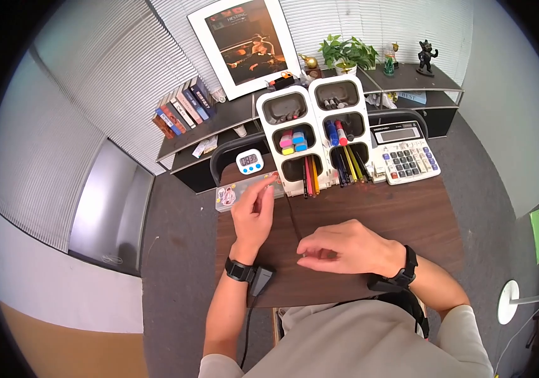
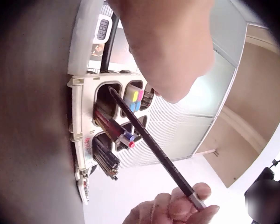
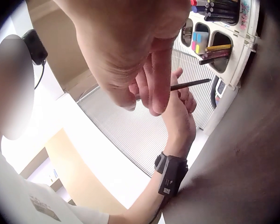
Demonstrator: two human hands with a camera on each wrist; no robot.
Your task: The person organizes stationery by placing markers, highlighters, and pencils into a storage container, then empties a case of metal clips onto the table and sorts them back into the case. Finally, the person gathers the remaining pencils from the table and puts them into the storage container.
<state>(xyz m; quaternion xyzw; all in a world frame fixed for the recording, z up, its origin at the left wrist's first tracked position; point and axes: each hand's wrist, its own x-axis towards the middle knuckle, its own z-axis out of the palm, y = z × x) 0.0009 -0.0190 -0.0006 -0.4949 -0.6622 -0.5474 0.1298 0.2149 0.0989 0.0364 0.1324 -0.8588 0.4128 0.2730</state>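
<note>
My right hand [image 1: 351,247] pinches one end of a dark pencil [image 2: 154,148] between thumb and fingertips, above the brown table. The pencil's other end points at the white desk organizer [image 1: 315,120]; in the left wrist view it overlaps a lower compartment. My left hand [image 1: 253,214] is raised to the left of the pencil with its fingers loosely bent, holding nothing. Close by its fingertips is a flat translucent case [image 1: 239,189] with stickers. Colored pencils [image 1: 310,176] stand in the organizer's lower left compartment, dark and yellow ones [image 1: 352,167] in the lower right.
Highlighters [image 1: 293,143] and markers [image 1: 338,132] fill the middle compartments. A white timer [image 1: 250,162] stands left of the organizer, a calculator [image 1: 405,154] to its right. Behind the table [image 1: 401,214], a dark shelf [image 1: 219,132] carries books, a framed picture and a plant.
</note>
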